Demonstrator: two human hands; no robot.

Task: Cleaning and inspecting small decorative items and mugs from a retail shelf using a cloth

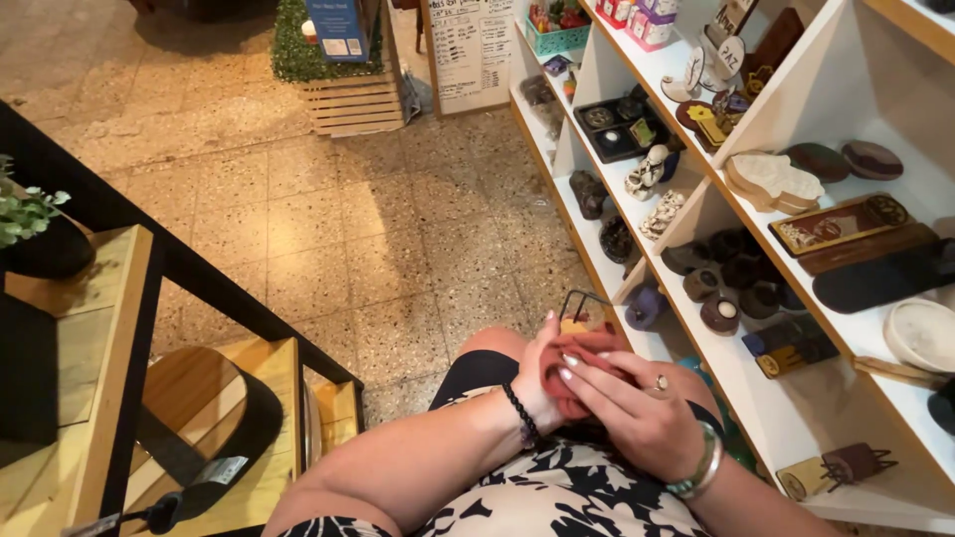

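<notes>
**Fingers wrapped on a red cloth and a small dark-framed item, lower centre of frame**

Fingers (587, 383) of the right hand (637, 408) lie spread and flat across a bunched red cloth (582, 363), pressing it from the right side of the bundle. The left hand (542, 383) is curled around the same cloth from the other side, its fingers closed on the fabric; a dark bead bracelet (520, 416) sits at that wrist. Right wrist carries pale green bangles (699, 467), and a ring shows on one finger.

Item held: a small object with a thin dark wire-like frame (587, 301) and an orange-tinted body, poking up out of the cloth just above the hands. Most of it is hidden, so its exact kind cannot be told.

Handling judgement: cloth is soft, light and yielding, and offers good grip. The framed item looks small, light and probably fragile; thin edges suggest it is better supported from beneath through the cloth than pinched at the frame.

Surroundings: white shelf unit (786, 408) at right, stocked with dark ceramic pieces and figurines; speckled tile floor (378, 239) at centre; wooden desk (90, 328) at left with a potted plant (25, 214) in the upper left.
</notes>
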